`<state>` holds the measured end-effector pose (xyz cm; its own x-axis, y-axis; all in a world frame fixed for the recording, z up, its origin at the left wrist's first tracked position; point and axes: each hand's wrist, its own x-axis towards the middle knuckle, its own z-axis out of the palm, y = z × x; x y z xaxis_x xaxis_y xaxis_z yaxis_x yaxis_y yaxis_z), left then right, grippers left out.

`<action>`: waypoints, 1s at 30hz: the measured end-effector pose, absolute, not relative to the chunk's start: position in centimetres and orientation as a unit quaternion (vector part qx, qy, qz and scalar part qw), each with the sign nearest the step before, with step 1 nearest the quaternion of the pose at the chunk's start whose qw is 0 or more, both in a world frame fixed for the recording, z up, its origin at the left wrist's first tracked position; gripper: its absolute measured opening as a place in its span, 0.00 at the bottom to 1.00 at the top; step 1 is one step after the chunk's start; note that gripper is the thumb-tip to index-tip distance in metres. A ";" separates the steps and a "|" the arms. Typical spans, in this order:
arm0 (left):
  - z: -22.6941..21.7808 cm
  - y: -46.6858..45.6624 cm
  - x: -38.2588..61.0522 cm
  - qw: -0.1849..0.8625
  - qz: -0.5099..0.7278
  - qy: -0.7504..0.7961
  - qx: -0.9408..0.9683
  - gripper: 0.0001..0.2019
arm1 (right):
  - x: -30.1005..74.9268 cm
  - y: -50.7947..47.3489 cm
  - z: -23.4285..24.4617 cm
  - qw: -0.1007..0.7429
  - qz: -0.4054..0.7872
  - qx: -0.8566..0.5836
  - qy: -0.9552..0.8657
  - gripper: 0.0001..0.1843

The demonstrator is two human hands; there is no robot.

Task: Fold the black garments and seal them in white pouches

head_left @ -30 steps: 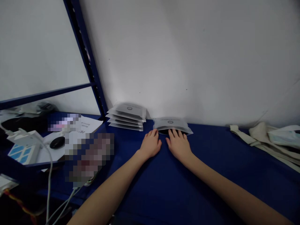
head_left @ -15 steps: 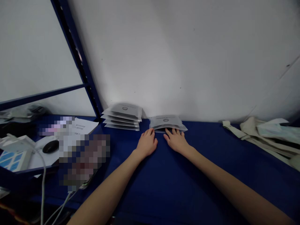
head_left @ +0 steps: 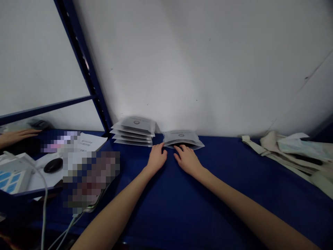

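A grey plastic pouch (head_left: pixel 182 137) with a dark round mark lies against the white wall on the blue tabletop (head_left: pixel 197 205). My right hand (head_left: pixel 186 159) lies flat with its fingers spread, the fingertips at the pouch's front edge. My left hand (head_left: pixel 156 157) rests palm down beside it, fingers stretched toward the pouch's left corner. A stack of several like pouches (head_left: pixel 134 131) stands just to the left, by the shelf post.
A blue shelf post (head_left: pixel 85 69) rises at the left. Papers (head_left: pixel 90 141), a black mouse (head_left: pixel 53 165), a white box (head_left: pixel 11 173) and cables (head_left: pixel 44 208) lie at the left. Another person's hand (head_left: pixel 14 135) shows at the far left. Beige cloth bags (head_left: pixel 291 149) lie at the right.
The view has drifted, and both hands stay at the pouch's front edge. Another person's hand has come into view at the far left.
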<state>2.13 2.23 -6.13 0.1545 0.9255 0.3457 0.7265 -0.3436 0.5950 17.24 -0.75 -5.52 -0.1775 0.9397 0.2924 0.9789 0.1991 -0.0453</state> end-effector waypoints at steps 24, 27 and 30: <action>-5.3 2.9 2.3 0.466 0.464 0.464 0.594 0.21 | 17.3 0.0 -5.5 0.233 -0.058 -0.577 -0.781 0.19; -5.4 2.8 2.6 0.491 0.469 0.442 0.587 0.22 | 16.9 -0.3 -5.2 0.251 -0.107 -0.561 -0.781 0.11; -5.5 2.6 2.8 0.492 0.473 0.432 0.589 0.21 | 16.6 -0.4 -5.0 0.256 -0.145 -0.542 -0.787 0.08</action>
